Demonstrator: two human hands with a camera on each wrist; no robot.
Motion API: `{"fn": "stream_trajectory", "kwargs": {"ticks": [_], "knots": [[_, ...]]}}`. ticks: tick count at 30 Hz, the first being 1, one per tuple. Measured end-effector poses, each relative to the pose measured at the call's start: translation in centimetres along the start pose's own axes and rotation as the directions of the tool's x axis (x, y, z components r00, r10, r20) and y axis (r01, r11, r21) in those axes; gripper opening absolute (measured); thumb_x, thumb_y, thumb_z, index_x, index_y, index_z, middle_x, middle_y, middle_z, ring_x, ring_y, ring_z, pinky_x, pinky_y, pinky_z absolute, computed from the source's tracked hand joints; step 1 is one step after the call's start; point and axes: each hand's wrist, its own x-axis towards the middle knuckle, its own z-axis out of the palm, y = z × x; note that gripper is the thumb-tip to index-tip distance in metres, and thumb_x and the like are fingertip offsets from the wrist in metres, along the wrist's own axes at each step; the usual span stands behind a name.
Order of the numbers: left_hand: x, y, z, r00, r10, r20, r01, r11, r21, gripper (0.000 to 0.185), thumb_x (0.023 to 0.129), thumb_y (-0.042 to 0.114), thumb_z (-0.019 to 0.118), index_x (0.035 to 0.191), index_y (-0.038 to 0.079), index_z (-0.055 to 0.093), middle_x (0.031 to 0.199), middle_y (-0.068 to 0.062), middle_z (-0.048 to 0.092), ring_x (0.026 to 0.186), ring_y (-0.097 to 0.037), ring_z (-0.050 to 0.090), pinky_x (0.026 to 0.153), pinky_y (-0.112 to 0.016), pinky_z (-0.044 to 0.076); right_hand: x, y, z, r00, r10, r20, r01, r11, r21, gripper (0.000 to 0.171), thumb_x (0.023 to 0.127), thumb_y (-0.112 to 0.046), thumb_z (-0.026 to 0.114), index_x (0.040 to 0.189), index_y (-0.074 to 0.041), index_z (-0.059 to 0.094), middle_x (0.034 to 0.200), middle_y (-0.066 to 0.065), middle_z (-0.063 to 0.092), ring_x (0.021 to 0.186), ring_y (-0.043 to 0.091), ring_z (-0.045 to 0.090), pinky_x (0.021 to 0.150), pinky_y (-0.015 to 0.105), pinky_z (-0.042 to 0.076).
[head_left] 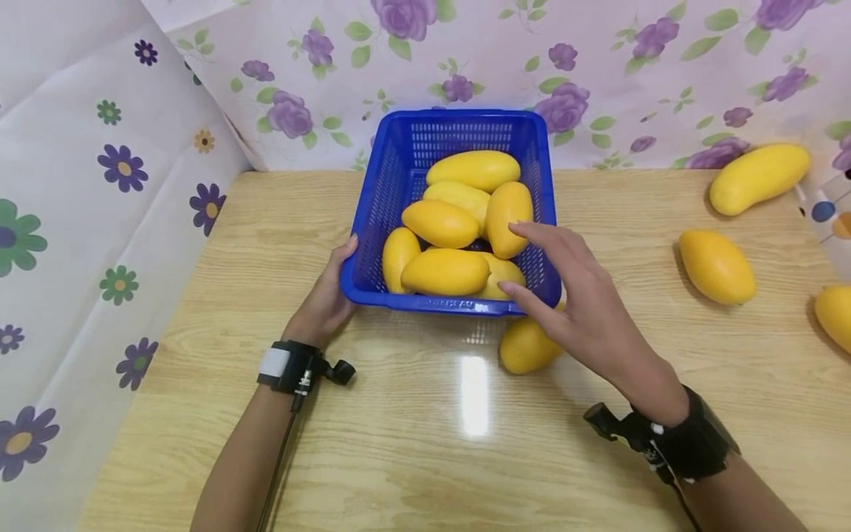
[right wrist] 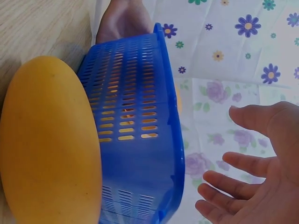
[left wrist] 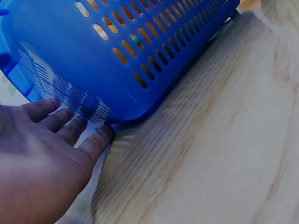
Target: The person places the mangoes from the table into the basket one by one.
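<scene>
Head view: blue basket (head_left: 399,185) sits on the wooden worktop (head_left: 425,443) against the floral backdrop, filled with yellow mangoes (head_left: 444,272). Left hand (head_left: 326,299) rests flat against the basket's near-left corner, fingers straight, gripping nothing. Right hand (head_left: 575,303) hovers over the basket's near-right corner, fingers spread and relaxed, empty, with a fingertip close to one mango in the basket. One loose mango (head_left: 525,346) lies on the worktop just outside the near wall, partly under the right hand. Three more mangoes (head_left: 716,266) lie well apart to the right.

Left wrist view: left hand (left wrist: 51,154) has straight fingertips touching the basket (left wrist: 117,56) at its lower wall, where it meets the worktop (left wrist: 210,149).

Right wrist view: right hand (right wrist: 254,182) open, palm bare, beside the basket (right wrist: 140,154) rim. The loose mango (right wrist: 46,144) lies against the outer wall.
</scene>
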Motion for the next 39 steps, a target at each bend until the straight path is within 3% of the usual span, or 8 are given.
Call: {"fn": "stream_trajectory", "kwargs": {"ticks": [11,21,27,39], "knots": [[-0.2,-0.1,0.0,1.000,-0.021,-0.008,0.021,1.000,-0.009,0.068,0.104,0.056,0.045,0.161,0.025,0.025,0.161,-0.006,0.030,0.140,-0.020,0.036,0.111,-0.031,0.035,-0.7,-0.3,-1.4,0.999,0.049,0.004,-0.049,0.999,0.001,0.083,0.088,-0.018,0.081,0.157,-0.025,0.036,0.154,0.006,0.041,0.141,0.026,0.038,0.112,0.053,0.036],[-0.4,0.1,-0.1,1.000,-0.016,-0.004,0.016,1.000,-0.007,0.066,0.103,0.056,0.045,0.161,0.030,0.025,0.162,-0.004,0.028,0.136,-0.020,0.035,0.110,-0.032,0.034,-1.1,-0.1,-2.2,0.999,0.030,-0.034,-0.030,0.999,-0.014,0.084,0.086,-0.014,0.083,0.156,-0.022,0.038,0.154,0.004,0.043,0.141,0.026,0.039,0.114,0.048,0.035],[0.2,-0.2,0.2,1.000,-0.019,-0.006,0.019,1.000,-0.014,0.068,0.104,0.054,0.046,0.161,0.025,0.026,0.160,-0.005,0.031,0.136,-0.019,0.037,0.110,-0.031,0.034,-1.6,0.0,-2.5,0.998,0.044,-0.049,-0.045,0.999,-0.025,0.084,0.084,-0.014,0.084,0.156,-0.021,0.040,0.153,0.004,0.044,0.140,0.026,0.040,0.114,0.048,0.035],[0.1,-0.1,0.0,1.000,-0.009,-0.013,0.008,1.000,-0.028,0.069,0.102,0.056,0.049,0.160,0.026,0.027,0.159,-0.005,0.033,0.136,-0.019,0.038,0.110,-0.031,0.035,-3.3,0.7,-2.2,0.994,0.112,0.013,-0.111,0.993,-0.039,0.086,0.087,-0.020,0.082,0.158,-0.027,0.035,0.154,0.004,0.043,0.141,0.027,0.038,0.111,0.055,0.036]]}}
